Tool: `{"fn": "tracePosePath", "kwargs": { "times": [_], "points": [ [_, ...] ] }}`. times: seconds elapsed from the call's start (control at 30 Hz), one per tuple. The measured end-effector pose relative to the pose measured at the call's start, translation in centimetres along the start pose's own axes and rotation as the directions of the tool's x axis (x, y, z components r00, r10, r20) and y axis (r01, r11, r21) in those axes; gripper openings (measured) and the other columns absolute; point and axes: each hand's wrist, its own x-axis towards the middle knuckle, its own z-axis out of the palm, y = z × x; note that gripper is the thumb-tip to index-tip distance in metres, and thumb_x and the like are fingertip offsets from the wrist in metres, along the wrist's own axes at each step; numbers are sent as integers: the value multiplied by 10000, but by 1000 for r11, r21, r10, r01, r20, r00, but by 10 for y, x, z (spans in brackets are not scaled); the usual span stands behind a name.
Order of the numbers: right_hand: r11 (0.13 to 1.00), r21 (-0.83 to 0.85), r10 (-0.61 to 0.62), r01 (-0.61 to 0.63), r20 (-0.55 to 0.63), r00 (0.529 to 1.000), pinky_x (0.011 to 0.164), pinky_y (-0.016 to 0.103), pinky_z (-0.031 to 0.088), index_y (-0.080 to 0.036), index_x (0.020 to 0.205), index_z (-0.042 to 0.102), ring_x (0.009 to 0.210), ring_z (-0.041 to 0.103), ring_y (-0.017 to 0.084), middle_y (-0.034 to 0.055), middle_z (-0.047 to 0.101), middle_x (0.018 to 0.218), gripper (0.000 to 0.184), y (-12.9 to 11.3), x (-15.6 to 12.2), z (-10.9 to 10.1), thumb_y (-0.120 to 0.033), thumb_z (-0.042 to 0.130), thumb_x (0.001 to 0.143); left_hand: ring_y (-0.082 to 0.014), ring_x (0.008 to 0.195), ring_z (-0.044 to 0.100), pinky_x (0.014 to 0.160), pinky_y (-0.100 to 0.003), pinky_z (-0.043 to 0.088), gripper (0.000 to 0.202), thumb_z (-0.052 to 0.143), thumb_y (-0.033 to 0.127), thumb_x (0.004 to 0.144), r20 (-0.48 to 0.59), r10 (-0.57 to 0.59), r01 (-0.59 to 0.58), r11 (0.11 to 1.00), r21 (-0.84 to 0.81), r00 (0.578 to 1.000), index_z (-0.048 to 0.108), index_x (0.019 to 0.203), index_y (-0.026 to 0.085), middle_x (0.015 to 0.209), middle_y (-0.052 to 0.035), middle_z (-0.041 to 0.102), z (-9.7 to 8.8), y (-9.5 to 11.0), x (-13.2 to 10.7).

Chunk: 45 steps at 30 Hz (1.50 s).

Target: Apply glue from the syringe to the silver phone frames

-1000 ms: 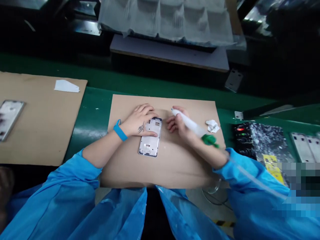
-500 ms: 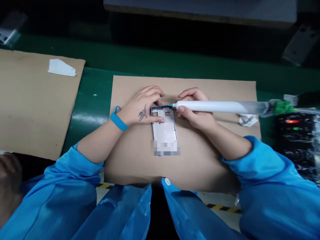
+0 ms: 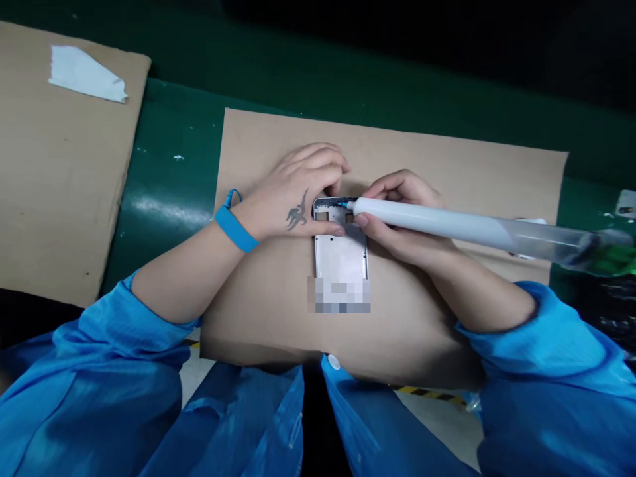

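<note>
A metal phone frame lies on the brown cardboard sheet, its lower end pixelated. My left hand grips its upper left side, the thumb lying across the plate and the fingers curled behind the top edge. In my right hand is a large dispensing syringe filled with white material, pinched near its front end. Its blue needle tip points left and meets or hovers just over the frame's dark top strip; contact cannot be made out. The syringe's rear reaches to the right, ending in a green fitting.
Another cardboard sheet with a piece of white paper lies on the green table at left. White scrap sits partly behind the syringe. Dark equipment stands at the right edge. A blue wristband circles my left wrist.
The view has moved closer and tilted. The syringe's tip has shifted left along the top strip of the phone frame, and its rear now slants lower. My left hand keeps its hold.
</note>
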Motion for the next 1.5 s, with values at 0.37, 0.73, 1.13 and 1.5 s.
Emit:
{"fn": "tracePosePath", "kwargs": {
  "times": [0.37, 0.73, 1.13, 1.5],
  "points": [
    [998, -24, 54, -54, 7, 998, 553, 317, 509, -276, 1030, 738, 677, 636, 177, 13, 736, 866, 454, -5, -1, 0, -634, 974, 881, -448, 1528, 586, 1286, -730, 473, 641, 760, 893, 908, 56, 63, -67, 996, 66, 996, 635, 992, 270, 1435, -171, 726, -1, -4, 1],
    [996, 14, 85, -86, 30, 996, 572, 370, 487, -305, 1030, 736, 695, 645, 192, 16, 765, 916, 425, -7, -1, -2, -579, 1016, 866, -461, 1573, 525, 1352, -763, 407, 681, 840, 939, 804, 115, -54, 57, 998, -15, 992, 629, 952, 310, 1464, -141, 714, -5, 4, 6],
    [992, 43, 116, -118, 49, 992, 558, 334, 521, -304, 1029, 762, 685, 650, 187, 16, 761, 916, 437, -6, -2, -5, -614, 1015, 854, -417, 1550, 569, 1315, -713, 471, 582, 858, 823, 871, 85, 5, -9, 999, 53, 996, 621, 982, 304, 1462, -153, 713, -5, 3, 3],
    [990, 57, 129, -132, 60, 990, 535, 365, 491, -299, 991, 756, 662, 647, 202, 18, 776, 883, 492, -9, 0, -6, -646, 1047, 798, -409, 1541, 581, 1296, -670, 481, 638, 780, 886, 909, 81, 27, -33, 997, 72, 996, 619, 989, 275, 1461, -169, 712, -5, 4, 2]
  ]
}}
